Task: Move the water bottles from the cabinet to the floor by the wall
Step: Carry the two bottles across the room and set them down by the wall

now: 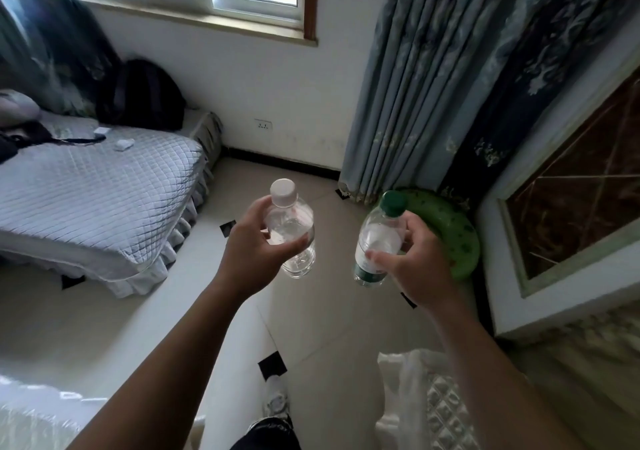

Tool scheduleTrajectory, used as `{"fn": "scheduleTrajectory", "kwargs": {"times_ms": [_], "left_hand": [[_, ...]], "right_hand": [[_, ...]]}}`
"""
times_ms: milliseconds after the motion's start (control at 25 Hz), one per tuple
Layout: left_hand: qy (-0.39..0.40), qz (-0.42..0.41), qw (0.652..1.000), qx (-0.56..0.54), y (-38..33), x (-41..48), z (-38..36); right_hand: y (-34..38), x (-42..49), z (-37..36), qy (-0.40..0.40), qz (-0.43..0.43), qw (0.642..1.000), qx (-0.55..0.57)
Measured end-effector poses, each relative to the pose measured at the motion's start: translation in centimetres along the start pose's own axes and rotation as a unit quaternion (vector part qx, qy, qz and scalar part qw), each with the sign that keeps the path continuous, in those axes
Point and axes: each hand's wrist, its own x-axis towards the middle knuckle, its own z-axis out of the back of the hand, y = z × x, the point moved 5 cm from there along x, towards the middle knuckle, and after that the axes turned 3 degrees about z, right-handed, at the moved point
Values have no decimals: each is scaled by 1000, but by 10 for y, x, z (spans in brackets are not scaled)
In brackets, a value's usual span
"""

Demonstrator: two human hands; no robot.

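My left hand [256,245] grips a clear water bottle with a white cap [292,222], held upright above the tiled floor. My right hand [412,262] grips a second clear water bottle with a green cap and green label [375,238], tilted slightly left. Both bottles hang in mid-air in the middle of the view, about a hand's width apart. The white wall with a dark skirting board [277,163] lies ahead past the bottles. The cabinet [561,241] with a brown patterned panel stands at the right.
A bed with a grey quilted cover [97,200] fills the left; a black backpack [145,96] leans on it by the wall. Blue curtains [415,85] hang at right. A green round object [453,231] lies on the floor under them. White lace fabric [426,401] sits near right.
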Motion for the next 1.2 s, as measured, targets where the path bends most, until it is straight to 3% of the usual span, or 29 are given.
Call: {"fn": "scheduleTrajectory", "kwargs": {"times_ms": [520, 1200], "left_hand": [[61, -3, 998, 5, 32, 243, 26], [31, 42, 999, 3, 67, 554, -56]], "right_hand": [[17, 221, -76, -26, -14, 999, 13], [-29, 560, -87, 17, -5, 1000, -14]]}}
